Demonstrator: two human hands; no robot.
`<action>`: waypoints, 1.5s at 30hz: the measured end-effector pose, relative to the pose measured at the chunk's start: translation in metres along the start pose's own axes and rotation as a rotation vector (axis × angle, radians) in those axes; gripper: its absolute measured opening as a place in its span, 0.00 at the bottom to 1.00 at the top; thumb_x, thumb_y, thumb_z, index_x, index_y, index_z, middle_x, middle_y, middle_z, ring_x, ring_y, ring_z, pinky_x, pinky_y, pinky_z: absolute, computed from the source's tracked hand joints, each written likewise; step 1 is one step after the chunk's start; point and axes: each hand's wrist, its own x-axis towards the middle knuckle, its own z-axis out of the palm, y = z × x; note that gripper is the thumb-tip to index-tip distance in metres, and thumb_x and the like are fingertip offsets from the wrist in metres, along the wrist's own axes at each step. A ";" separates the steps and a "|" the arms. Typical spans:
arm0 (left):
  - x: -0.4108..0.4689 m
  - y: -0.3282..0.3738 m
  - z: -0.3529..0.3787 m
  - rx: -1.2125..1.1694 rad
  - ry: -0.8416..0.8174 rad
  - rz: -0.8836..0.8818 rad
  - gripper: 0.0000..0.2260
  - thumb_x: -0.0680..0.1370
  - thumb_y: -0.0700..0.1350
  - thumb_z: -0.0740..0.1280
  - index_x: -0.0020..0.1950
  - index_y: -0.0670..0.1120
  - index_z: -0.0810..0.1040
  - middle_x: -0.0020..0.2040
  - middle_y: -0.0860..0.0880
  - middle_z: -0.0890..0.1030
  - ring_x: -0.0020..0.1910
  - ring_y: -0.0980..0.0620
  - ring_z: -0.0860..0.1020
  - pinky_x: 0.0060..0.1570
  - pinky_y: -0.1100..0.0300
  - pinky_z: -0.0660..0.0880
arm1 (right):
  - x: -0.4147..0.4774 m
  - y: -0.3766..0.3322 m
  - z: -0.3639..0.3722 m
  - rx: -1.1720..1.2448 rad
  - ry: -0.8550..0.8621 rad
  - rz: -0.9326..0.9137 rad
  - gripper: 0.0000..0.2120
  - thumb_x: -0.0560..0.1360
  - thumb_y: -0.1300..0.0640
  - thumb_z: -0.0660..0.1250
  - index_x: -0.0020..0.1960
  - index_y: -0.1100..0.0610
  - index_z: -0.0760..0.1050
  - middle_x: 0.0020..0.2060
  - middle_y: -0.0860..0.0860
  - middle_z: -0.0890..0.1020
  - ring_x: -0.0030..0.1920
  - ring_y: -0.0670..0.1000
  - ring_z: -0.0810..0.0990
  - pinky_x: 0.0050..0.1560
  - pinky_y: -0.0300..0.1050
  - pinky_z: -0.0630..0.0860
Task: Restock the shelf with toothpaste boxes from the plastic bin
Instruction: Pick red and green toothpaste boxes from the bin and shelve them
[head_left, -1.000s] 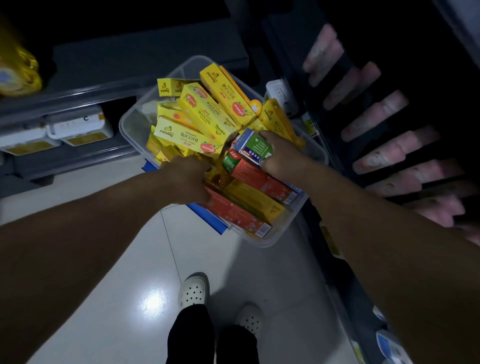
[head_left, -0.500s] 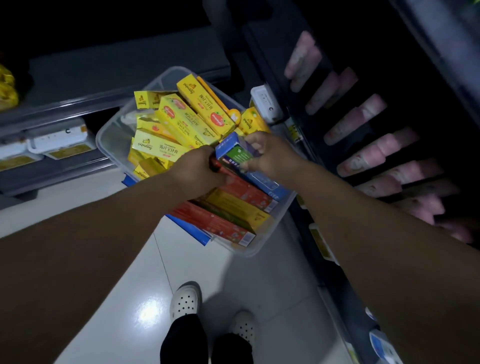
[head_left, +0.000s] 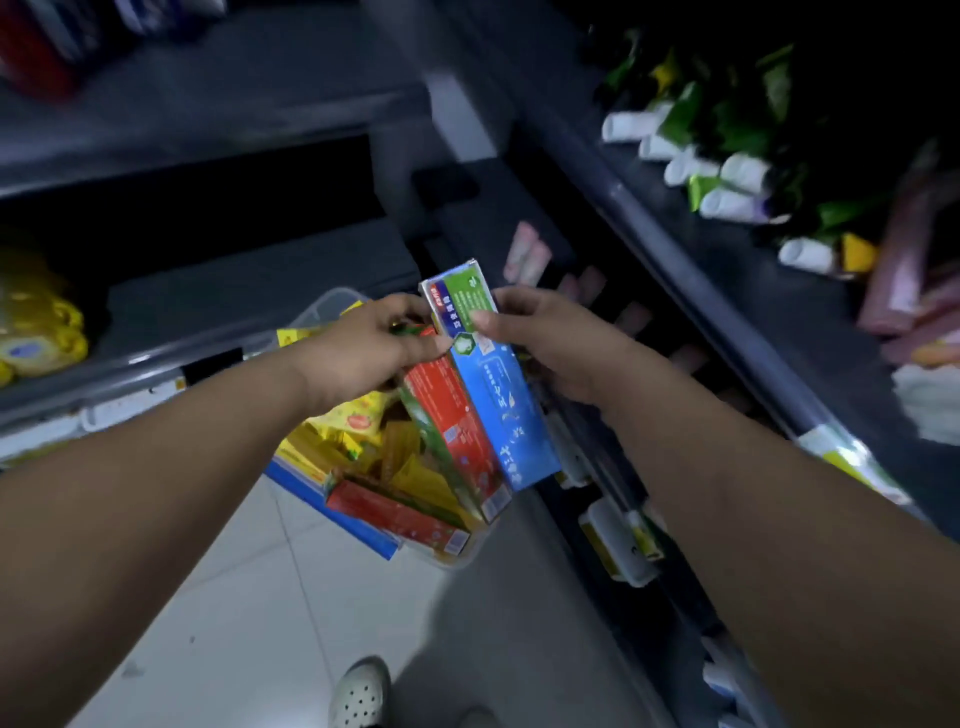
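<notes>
My right hand (head_left: 540, 343) grips a blue and green toothpaste box (head_left: 498, 395) near its upper end, lifted above the clear plastic bin (head_left: 332, 304). Beside it, my left hand (head_left: 363, 348) holds the top of a red toothpaste box (head_left: 452, 421), which lies against the blue one. Both boxes slant down towards me. The bin below holds several yellow boxes (head_left: 358, 415) and another red box (head_left: 400, 519). The dark shelf (head_left: 675, 280) runs along the right.
White-capped tubes in green packs (head_left: 727, 176) lie on the upper right shelf, pink items (head_left: 904, 291) further right. Yellow packs (head_left: 36, 322) sit on the left shelf. Price-tag holders (head_left: 618, 540) line the shelf edge. My shoe (head_left: 361, 691) stands on the white tile floor.
Both hands have lifted out of the bin, each with a box, and brought the boxes together side by side. My view has swung up and right, revealing the upper shelf.
</notes>
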 end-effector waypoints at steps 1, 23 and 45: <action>-0.006 0.014 -0.002 0.007 0.000 0.023 0.13 0.76 0.49 0.69 0.60 0.52 0.75 0.44 0.51 0.84 0.42 0.52 0.82 0.46 0.55 0.77 | -0.010 -0.011 -0.003 0.014 0.016 0.002 0.11 0.76 0.56 0.69 0.58 0.56 0.78 0.47 0.56 0.85 0.44 0.52 0.83 0.47 0.47 0.79; -0.125 0.276 -0.005 0.303 -0.021 0.523 0.08 0.76 0.50 0.68 0.50 0.46 0.77 0.42 0.49 0.83 0.39 0.54 0.80 0.40 0.60 0.77 | -0.238 -0.213 -0.036 -0.256 0.339 -0.254 0.14 0.76 0.64 0.69 0.60 0.59 0.71 0.47 0.53 0.82 0.42 0.48 0.83 0.39 0.38 0.79; -0.135 0.390 0.047 -0.101 0.260 0.477 0.11 0.79 0.50 0.63 0.51 0.43 0.74 0.41 0.42 0.78 0.33 0.47 0.76 0.28 0.59 0.74 | -0.371 -0.239 -0.183 0.450 0.919 -0.598 0.15 0.80 0.65 0.61 0.63 0.51 0.66 0.49 0.52 0.81 0.43 0.52 0.81 0.39 0.49 0.80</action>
